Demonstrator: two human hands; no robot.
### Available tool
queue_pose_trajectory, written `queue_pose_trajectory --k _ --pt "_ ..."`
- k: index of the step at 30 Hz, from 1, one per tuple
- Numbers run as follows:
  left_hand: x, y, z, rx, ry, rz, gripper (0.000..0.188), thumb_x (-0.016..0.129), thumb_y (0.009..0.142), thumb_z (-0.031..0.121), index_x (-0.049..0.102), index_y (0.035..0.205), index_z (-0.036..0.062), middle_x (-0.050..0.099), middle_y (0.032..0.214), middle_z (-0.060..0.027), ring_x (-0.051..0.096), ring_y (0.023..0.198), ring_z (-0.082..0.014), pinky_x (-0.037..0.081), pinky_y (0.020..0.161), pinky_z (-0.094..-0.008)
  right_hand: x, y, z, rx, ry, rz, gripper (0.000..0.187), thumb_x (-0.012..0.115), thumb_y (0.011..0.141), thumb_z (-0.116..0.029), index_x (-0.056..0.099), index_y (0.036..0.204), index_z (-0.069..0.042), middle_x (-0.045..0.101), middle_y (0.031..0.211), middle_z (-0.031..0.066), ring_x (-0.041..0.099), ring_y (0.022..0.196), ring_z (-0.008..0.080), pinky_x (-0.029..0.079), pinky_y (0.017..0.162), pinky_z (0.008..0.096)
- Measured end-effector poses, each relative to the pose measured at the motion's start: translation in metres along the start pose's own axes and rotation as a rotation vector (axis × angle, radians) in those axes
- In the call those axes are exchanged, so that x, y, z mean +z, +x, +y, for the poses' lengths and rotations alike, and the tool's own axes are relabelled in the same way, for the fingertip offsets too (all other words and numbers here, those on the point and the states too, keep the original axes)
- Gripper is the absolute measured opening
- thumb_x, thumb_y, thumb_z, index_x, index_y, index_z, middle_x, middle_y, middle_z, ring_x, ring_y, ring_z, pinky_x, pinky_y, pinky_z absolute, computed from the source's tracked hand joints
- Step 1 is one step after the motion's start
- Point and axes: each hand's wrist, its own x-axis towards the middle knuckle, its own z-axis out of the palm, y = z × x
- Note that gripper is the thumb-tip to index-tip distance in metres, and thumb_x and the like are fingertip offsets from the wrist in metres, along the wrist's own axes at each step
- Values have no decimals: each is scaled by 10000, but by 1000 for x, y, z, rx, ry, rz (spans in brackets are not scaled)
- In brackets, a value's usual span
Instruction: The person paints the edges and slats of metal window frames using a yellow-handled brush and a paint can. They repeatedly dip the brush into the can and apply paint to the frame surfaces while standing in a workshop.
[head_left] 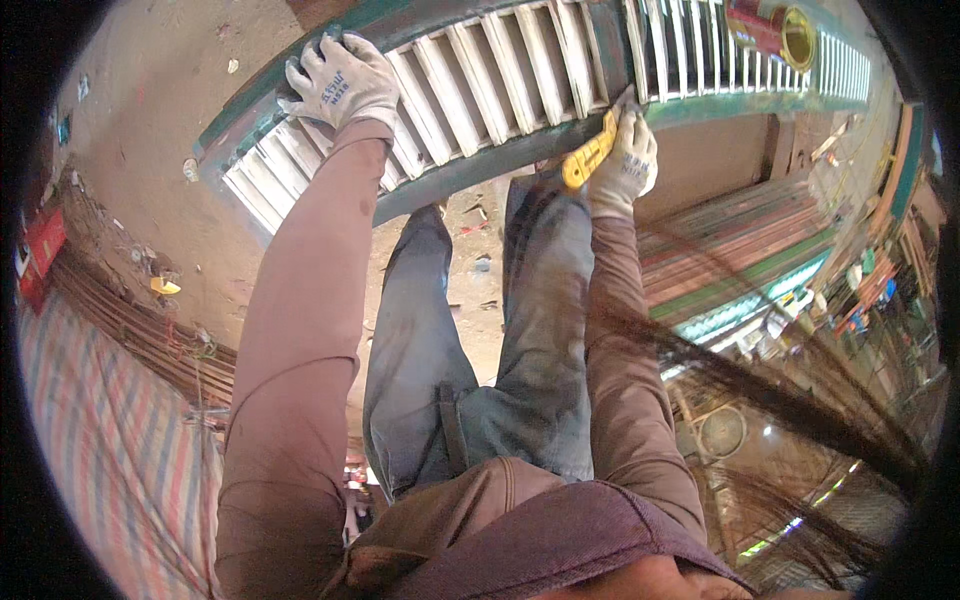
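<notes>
A long louvered shutter panel (470, 75) with a dark green frame and whitish slats lies across the far side in front of me. My left hand (345, 82), in a white work glove, rests on its left part with the fingers spread over the frame and slats. My right hand (625, 165), gloved likewise, is closed round a yellow-handled scraper (590, 152). The dark blade end points at the near rail beside the cross-piece between the two slatted sections. My fingers partly hide the tool.
An open tin can (785, 35) sits on the panel's right section. Stacked reddish and green boards (735, 240) lie at right. A striped sheet (110, 420) spreads at lower left, beside long thin strips (140, 325). Dark blurred strands cross the lower right. Debris litters the dirt floor (150, 130).
</notes>
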Motion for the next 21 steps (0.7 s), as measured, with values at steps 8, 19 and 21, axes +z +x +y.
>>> queue_pose_trajectory --k 8,19,21 --pt "-4 1 -5 21 153 -13 357 422 920 338 662 1117 161 567 1297 -108 430 1290 -347 234 1035 -680 -23 -37 -11 -126 53 -160 397 607 801 -179 628 1197 -150 640 1169 55 602 1088 276 503 868 406" --pt "-7 0 2 10 189 -31 373 402 950 352 628 1174 157 570 1303 -81 425 1297 -313 248 1034 -664 -4 -26 55 -59 156 -31 408 640 787 -135 640 1195 -137 655 1156 88 635 1039 264 533 870 370" --pt "-5 0 1 15 209 -36 374 398 955 352 624 1176 152 575 1300 -83 433 1290 -309 259 1031 -654 -15 -31 35 -103 201 -63 393 632 768 -139 658 1159 -158 662 1129 78 640 1030 260 537 868 364"
